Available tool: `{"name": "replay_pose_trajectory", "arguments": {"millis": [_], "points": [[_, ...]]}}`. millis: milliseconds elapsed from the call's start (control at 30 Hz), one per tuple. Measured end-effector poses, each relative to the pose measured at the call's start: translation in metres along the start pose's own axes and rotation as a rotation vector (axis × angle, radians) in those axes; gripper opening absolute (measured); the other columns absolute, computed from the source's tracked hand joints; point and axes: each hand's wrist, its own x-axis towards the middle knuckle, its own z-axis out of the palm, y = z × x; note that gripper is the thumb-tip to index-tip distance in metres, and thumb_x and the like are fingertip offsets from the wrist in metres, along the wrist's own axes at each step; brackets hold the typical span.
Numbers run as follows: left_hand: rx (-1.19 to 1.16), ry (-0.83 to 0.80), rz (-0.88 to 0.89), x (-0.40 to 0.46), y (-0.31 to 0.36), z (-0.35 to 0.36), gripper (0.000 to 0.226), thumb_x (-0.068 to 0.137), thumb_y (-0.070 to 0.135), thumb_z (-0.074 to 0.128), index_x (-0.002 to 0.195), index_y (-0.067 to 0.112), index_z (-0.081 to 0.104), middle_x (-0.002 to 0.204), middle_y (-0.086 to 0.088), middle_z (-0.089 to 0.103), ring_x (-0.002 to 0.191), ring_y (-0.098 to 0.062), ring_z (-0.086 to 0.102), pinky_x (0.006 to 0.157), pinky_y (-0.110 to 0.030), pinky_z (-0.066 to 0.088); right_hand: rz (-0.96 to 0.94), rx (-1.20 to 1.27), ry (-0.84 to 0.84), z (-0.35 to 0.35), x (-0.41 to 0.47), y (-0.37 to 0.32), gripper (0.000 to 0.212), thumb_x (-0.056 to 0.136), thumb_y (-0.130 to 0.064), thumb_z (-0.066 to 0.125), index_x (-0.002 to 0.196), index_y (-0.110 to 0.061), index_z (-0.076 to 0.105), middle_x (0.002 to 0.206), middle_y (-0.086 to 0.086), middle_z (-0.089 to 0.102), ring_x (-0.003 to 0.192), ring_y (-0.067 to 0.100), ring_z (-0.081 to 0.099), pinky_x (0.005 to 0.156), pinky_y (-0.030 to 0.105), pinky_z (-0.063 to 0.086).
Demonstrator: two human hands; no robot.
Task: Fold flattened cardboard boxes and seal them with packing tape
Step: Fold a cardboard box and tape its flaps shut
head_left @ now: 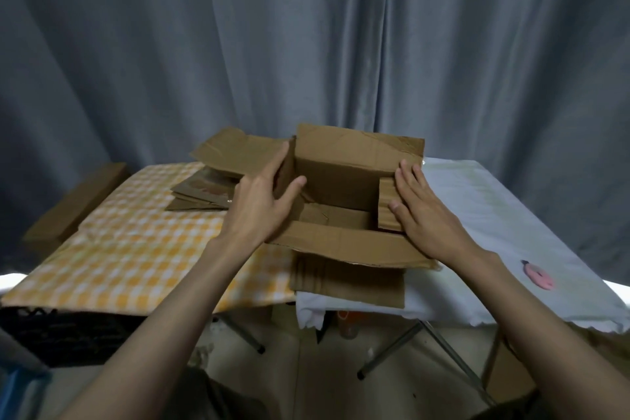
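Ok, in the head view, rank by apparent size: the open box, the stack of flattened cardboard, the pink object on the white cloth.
1. Open box, though it sits nearest the camera.
2. Stack of flattened cardboard, partly hidden behind the left hand.
3. Pink object, clearly smallest.

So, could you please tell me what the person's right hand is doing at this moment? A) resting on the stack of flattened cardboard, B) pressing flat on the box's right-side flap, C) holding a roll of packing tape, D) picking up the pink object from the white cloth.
B: the right hand lies with straight fingers on the right-side flap of the open box.
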Motion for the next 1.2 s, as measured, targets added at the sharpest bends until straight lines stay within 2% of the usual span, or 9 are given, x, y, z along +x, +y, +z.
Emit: {"name": "replay_pose_trajectory", "arguments": {"millis": [167,267,400,500,633,833,1033,1133,1200], "points": [[0.037,-0.448,0.054,-0.004,0.003,0.015,0.068,0.095,0.065,0.026,0.153,0.030,0.038,0.159,0.004,0.036,0.150,-0.013,0.023,0.119,-0.035,0.024,-0.023,0.027,-0.036,0.003,0.004,-0.003,0.063,0.108,-0.039,0.030,0.161,-0.017,0.003,0.167,-0.009,-0.011,0.152,0.005,-0.016,0.121,0.022,0.001],[0.056,-0.541,0.022,0.001,-0.006,0.018,0.065,0.100,0.061,0.023,0.153,0.027,0.036,0.161,0.012,0.027,0.152,-0.007,0.014,0.123,-0.037,0.010,-0.048,0.019,-0.039,0.005,0.008,-0.006,0.062,0.108,-0.037,0.031,0.161,-0.015,0.005,0.167,-0.008,-0.009,0.152,0.006,-0.015,0.121,0.021,-0.001],[0.051,-0.617,0.069,0.009,-0.024,0.006,0.085,0.084,0.086,0.020,0.153,0.036,0.035,0.159,0.019,0.026,0.149,0.002,0.015,0.125,-0.042,0.014,-0.040,0.062,-0.050,0.001,0.015,-0.003,0.061,0.108,-0.033,0.035,0.160,-0.014,0.008,0.167,-0.007,-0.006,0.151,0.005,-0.013,0.119,0.018,-0.002],[-0.061,-0.607,0.050,0.009,-0.041,-0.005,0.088,0.080,0.090,0.024,0.150,0.039,0.038,0.157,0.023,0.029,0.145,0.011,0.016,0.125,-0.036,0.016,-0.037,0.136,-0.066,-0.002,0.020,0.004,0.061,0.108,-0.029,0.040,0.160,-0.015,0.012,0.167,-0.009,-0.003,0.150,0.002,-0.010,0.118,0.017,0.000],[-0.186,-0.621,0.048,0.000,-0.056,-0.012,0.083,0.080,0.086,0.040,0.149,0.040,0.039,0.156,0.028,0.029,0.145,0.012,0.016,0.124,-0.038,0.016,-0.021,0.267,-0.038,0.000,0.026,0.009,0.060,0.105,-0.024,0.051,0.158,-0.017,0.024,0.166,-0.011,0.009,0.152,0.003,-0.002,0.125,0.030,0.010],[-0.097,-0.612,0.076,-0.011,-0.066,-0.018,0.101,0.064,0.080,0.069,0.151,0.046,0.032,0.157,0.032,0.023,0.145,0.014,0.012,0.119,-0.030,0.016,0.022,0.474,0.086,0.005,0.025,0.008,0.054,0.097,-0.022,0.065,0.148,-0.018,0.048,0.159,-0.012,0.031,0.151,0.000,0.013,0.125,0.036,0.019],[-0.214,-0.401,0.037,-0.012,-0.066,-0.004,0.065,0.082,0.066,0.065,0.138,0.034,0.057,0.147,0.024,0.046,0.139,0.013,0.030,0.115,-0.026,0.030,0.007,0.577,0.082,0.006,0.021,0.009,0.048,0.093,-0.025,0.069,0.140,-0.016,0.058,0.155,-0.010,0.041,0.150,-0.001,0.018,0.125,0.046,0.020],[-0.289,-0.219,-0.048,-0.012,-0.055,0.009,0.027,0.086,0.053,0.065,0.102,0.035,0.075,0.131,0.016,0.064,0.120,0.010,0.055,0.092,-0.014,0.048,0.017,0.578,0.068,0.005,0.022,0.009,0.039,0.100,-0.028,0.060,0.137,-0.017,0.060,0.154,-0.008,0.043,0.151,0.002,0.019,0.126,0.044,0.019],[-0.343,-0.110,-0.097,-0.014,-0.048,0.017,0.028,0.086,0.052,0.066,0.097,0.029,0.078,0.115,0.010,0.073,0.103,0.004,0.065,0.081,-0.023,0.056,0.066,0.617,0.058,0.004,0.020,0.006,0.043,0.105,-0.042,0.043,0.138,-0.020,0.061,0.149,-0.015,0.049,0.149,0.001,0.024,0.126,0.042,0.018]]}}
